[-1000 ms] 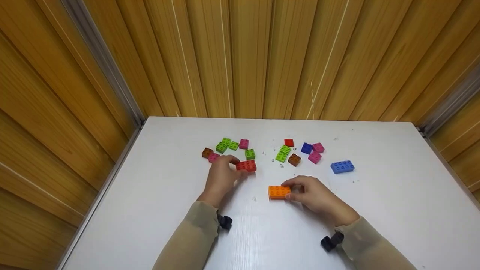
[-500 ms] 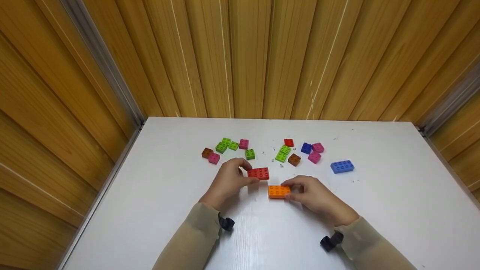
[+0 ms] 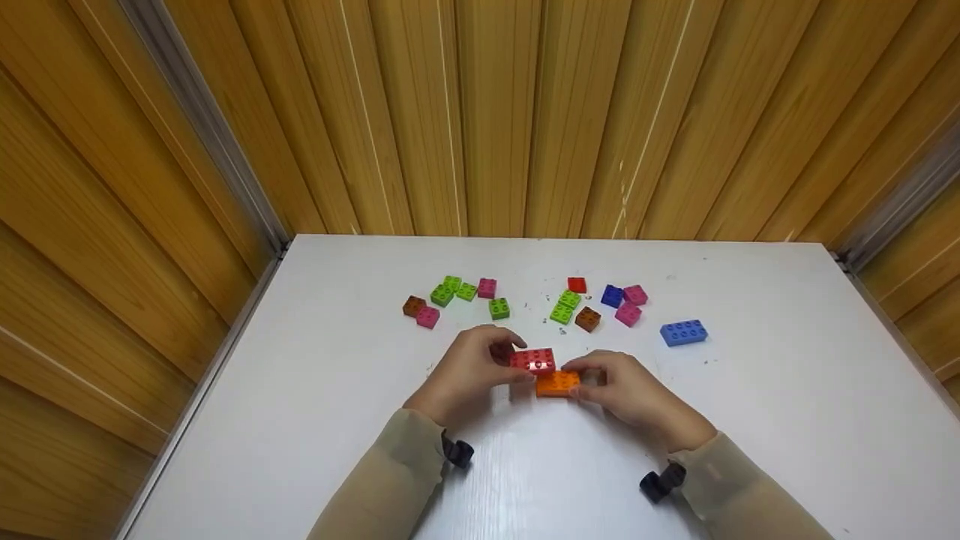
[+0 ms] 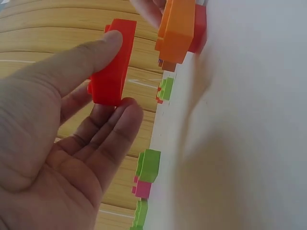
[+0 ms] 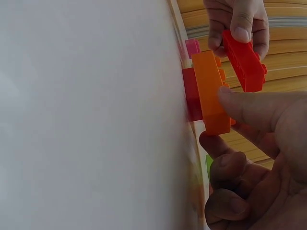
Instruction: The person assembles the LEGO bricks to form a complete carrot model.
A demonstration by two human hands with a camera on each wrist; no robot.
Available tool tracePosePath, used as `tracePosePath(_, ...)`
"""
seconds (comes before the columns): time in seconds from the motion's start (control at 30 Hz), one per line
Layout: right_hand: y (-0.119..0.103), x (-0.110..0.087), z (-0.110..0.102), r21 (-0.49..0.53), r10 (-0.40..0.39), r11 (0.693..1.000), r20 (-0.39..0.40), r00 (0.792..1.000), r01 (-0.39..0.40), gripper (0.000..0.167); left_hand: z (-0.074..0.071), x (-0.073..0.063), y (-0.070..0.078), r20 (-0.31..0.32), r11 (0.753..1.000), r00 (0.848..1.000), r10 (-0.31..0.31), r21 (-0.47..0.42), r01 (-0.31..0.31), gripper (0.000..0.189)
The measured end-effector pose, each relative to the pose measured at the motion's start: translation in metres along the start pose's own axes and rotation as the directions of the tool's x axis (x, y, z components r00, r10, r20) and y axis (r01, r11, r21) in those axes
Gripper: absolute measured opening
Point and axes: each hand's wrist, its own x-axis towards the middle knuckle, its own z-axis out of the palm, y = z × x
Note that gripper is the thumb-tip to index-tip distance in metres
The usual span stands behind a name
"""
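My left hand point(image 3: 466, 372) pinches a red eight-stud toy brick point(image 3: 532, 361) between thumb and fingers. That brick is held up above the left end of an orange brick point(image 3: 558, 385), with a gap between them in the right wrist view, where it looks tilted. My right hand point(image 3: 634, 391) grips the right end of the orange brick with thumb and fingers. Under the orange brick, both wrist views show another red brick point(image 5: 192, 93) close to the table; the head view hides it.
Behind the left hand lie loose small bricks: several green ones point(image 3: 442, 295), a brown one point(image 3: 414, 306) and pink ones point(image 3: 427, 316). Farther right are green, red, brown point(image 3: 588, 319), dark blue point(image 3: 612, 295) and pink bricks. A blue eight-stud brick point(image 3: 683, 332) lies at the right.
My left hand has carried the red brick rightward and nearer to me, from beside the small bricks to above the orange brick. The right hand and orange brick have stayed nearly in place.
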Motion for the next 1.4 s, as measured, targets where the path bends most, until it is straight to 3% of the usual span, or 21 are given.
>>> tracePosePath(0.13, -0.001, 0.0, 0.0, -0.006, 0.001, 1.0, -0.003, 1.0, -0.001, 0.034, 0.003, 0.0, -0.001, 0.038, 0.999, 0.999, 0.038, 0.002, -0.038, 0.027)
tracePosePath(0.53, 0.0, 0.0, 0.0, 0.007, 0.018, 1.0, -0.005, 1.0, -0.018, 0.035, 0.012, 0.002, -0.006, 0.067, 0.999, 0.997, 0.035, 0.036, -0.037, 0.028)
tracePosePath(0.87, 0.0, 0.0, 0.0, -0.004, -0.041, 0.999, -0.022, 0.999, 0.04, 0.034, 0.017, 0.0, -0.004, 0.067, 0.999, 0.998, 0.007, 0.039, -0.01, 0.023)
tracePosePath(1.17, -0.001, -0.001, 0.001, 0.004, 0.017, 1.0, -0.016, 1.0, -0.017, 0.033, 0.017, -0.001, -0.002, 0.068, 0.999, 0.998, -0.01, 0.031, 0.008, 0.021)
tracePosePath(1.4, 0.0, 0.0, 0.001, 0.003, 0.013, 1.0, -0.013, 1.0, -0.013, 0.033, 0.016, -0.002, 0.0, 0.086, 0.999, 0.996, -0.038, 0.014, 0.037, 0.02)
